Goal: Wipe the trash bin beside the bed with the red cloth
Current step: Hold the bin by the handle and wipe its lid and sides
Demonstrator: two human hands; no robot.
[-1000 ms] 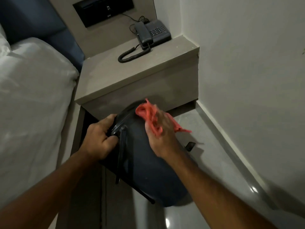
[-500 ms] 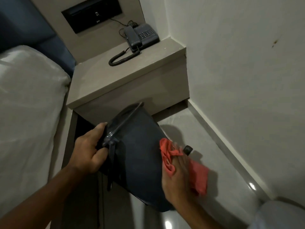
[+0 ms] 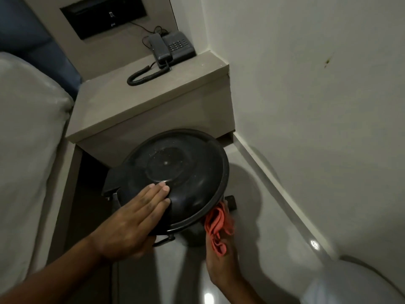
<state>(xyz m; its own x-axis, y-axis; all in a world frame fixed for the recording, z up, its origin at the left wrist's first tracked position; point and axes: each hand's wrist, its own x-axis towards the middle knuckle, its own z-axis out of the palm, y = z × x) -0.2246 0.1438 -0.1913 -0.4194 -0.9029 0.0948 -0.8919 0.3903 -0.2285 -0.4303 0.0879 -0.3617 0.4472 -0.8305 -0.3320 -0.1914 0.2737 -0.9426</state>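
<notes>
The dark round trash bin (image 3: 188,172) stands upright on the floor in front of the bedside table, its domed lid facing me. My left hand (image 3: 133,220) lies flat on the near left part of the lid, fingers together and stretched out. My right hand (image 3: 221,255) is low at the bin's right side, below the lid rim, bunched around the red cloth (image 3: 217,227). The cloth is pressed against the bin's side wall. Most of the bin body is hidden under the lid.
The beige bedside table (image 3: 153,99) carries a dark telephone (image 3: 173,48) with a coiled cord. The white bed (image 3: 28,150) fills the left. A pale wall (image 3: 317,106) and skirting run along the right. A white rounded object (image 3: 355,284) sits at the bottom right.
The bin went from tilted to upright, lid now facing up. My left hand let go of the rim and lies flat on the lid. The cloth hand slid down the side.
</notes>
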